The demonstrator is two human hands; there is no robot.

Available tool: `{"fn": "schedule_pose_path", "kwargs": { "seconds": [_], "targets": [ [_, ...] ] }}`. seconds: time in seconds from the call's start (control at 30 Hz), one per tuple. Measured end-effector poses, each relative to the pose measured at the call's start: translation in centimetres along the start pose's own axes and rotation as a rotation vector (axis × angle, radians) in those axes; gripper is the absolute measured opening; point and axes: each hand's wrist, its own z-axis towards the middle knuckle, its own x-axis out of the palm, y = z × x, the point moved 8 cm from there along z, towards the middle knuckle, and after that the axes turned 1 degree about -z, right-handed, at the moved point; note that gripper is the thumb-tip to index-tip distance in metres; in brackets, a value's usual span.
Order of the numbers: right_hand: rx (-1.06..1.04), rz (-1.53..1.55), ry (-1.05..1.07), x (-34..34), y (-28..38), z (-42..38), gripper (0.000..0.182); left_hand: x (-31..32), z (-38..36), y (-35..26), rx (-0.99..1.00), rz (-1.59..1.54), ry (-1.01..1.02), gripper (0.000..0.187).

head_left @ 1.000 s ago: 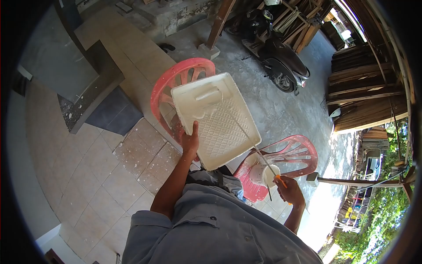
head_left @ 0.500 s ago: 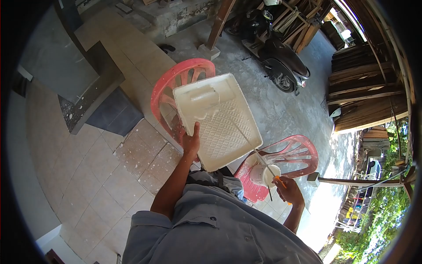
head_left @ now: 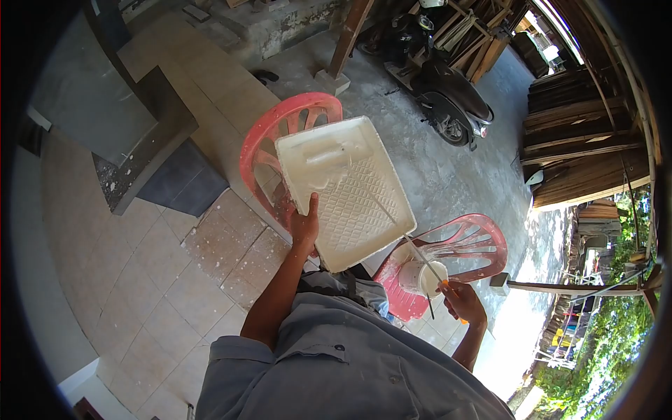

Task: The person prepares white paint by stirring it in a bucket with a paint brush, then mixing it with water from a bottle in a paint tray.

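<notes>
My left hand (head_left: 304,227) grips the near left edge of a cream paint tray (head_left: 350,234), thumb on top and the other fingers hidden underneath. Thick cream paint coats the tray and its diamond-patterned ramp. In my right hand (head_left: 463,302) is the orange handle of a paint roller (head_left: 413,245), its long metal rod crossing the tray's right corner. The roller's head seems to lie in the paint at the far end of the tray, coated the same colour. Below the rod, a white paint bucket (head_left: 418,278) stands on a red plastic chair (head_left: 490,241).
Another red chair (head_left: 255,140) stands behind the tray. Paint-spotted floor tiles (head_left: 224,234) and a grey pillar base (head_left: 183,178) lie to the left. Farther off are a parked motorbike (head_left: 448,98), a wooden post (head_left: 350,38) and stacked timber (head_left: 588,140).
My right hand has shifted slightly to the right with the roller's handle. The left hand and the tray have stayed nearly still.
</notes>
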Motion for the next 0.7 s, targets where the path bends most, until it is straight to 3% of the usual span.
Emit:
{"fn": "schedule_pose_path", "kwargs": {
  "seconds": [0.13, 0.33, 0.53, 0.7],
  "targets": [
    [0.078, 0.055, 0.025, -1.4, -2.5, -0.1, 0.037, 0.0, 0.4, 0.5, 0.014, 0.007, -0.003, 0.086],
    [-0.122, 0.04, -0.013, 0.5, 0.5, 1.3, 0.036, 0.1, 0.7, 0.8, 0.045, 0.035, -0.026, 0.086],
    [0.052, -0.001, 0.04, -0.4, -1.9, 0.3, 0.034, -0.1, 0.6, 0.7, 0.043, -0.013, 0.002, 0.09],
    [0.028, 0.008, -0.022, -0.6, -0.7, 0.6, 0.034, 0.0, 0.9, 0.6, 0.089, -0.017, 0.022, 0.093]
  ]
}}
